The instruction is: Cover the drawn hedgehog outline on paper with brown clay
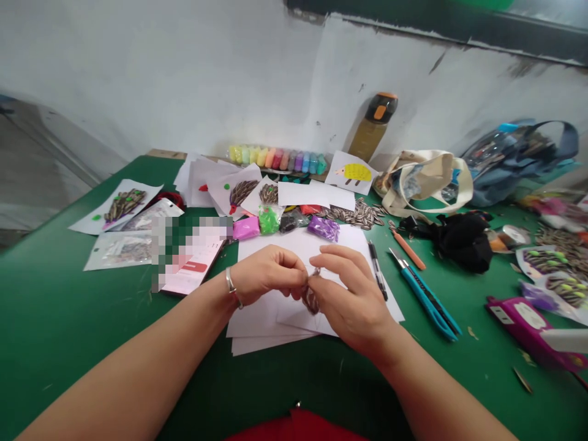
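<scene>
Above a stack of white paper (261,315), my two hands meet at a small, shiny brown packet (313,300) that looks like clear plastic around something brown. My left hand (271,275), with a bracelet at the wrist, pinches its upper edge. The thumb and forefinger of my right hand (351,294) close on its other side, and the remaining fingers stretch out. Fingers hide part of the packet. Just beyond the hands lie pink (247,227), green (269,219), black (294,220) and purple (324,228) clay packets.
To the right are a black pen (378,269), an orange-handled tool (408,246), a blue utility knife (427,300) and a magenta glue gun (528,327). A phone (195,266) lies left. Striped seeds (361,213) and a bottle (372,128) are at the back.
</scene>
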Demonstrator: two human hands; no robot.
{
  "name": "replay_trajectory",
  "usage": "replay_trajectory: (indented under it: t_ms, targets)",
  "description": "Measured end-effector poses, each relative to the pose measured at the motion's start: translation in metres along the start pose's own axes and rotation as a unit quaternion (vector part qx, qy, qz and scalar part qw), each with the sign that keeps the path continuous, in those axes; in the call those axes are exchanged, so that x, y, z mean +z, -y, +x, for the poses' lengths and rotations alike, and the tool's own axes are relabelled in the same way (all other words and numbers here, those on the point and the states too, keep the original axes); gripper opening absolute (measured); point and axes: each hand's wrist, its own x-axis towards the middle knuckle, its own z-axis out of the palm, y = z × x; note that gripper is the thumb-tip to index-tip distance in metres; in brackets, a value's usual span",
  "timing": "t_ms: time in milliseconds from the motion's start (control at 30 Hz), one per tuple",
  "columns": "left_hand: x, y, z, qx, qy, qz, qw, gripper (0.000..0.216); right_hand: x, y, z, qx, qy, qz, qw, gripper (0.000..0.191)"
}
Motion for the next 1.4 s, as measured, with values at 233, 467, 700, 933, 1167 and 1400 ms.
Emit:
replay_trajectory:
  t_ms: [233, 467, 700, 933, 1167, 1400]
  targets:
    - [-0.001, -0.002, -0.001, 0.022, -0.078, 0.049, 0.995, 0.009, -0.003, 0.005, 0.003, -0.001, 0.024, -0.01, 1.0, 0.019]
    - [0.001, -0.006, -0.003, 0.109, -0.148, 0.133, 0.974, 0.02, -0.002, 0.003, 0.002, 0.024, 0.017, -0.015, 0.999, 0.019]
    - [0.004, 0.003, -0.003, 0.157, 0.034, 0.031, 0.986, 0.072, -0.006, 0.001, 0.003, 0.076, -0.048, 0.05, 0.995, 0.017]
    - [0.018, 0.002, 0.0, 0.107, 0.111, -0.015, 0.988, 0.033, -0.005, -0.001, 0.0, 0.139, -0.05, 0.128, 0.981, 0.016]
    - [0.005, 0.002, -0.005, 0.021, 0.132, 0.023, 0.991, 0.047, -0.01, -0.006, 0.001, 0.27, 0.032, 0.293, 0.917, 0.01]
    - [0.005, 0.005, -0.005, -0.012, 0.136, -0.022, 0.99, 0.071, -0.017, -0.007, 0.004, 0.275, 0.055, 0.312, 0.908, 0.006]
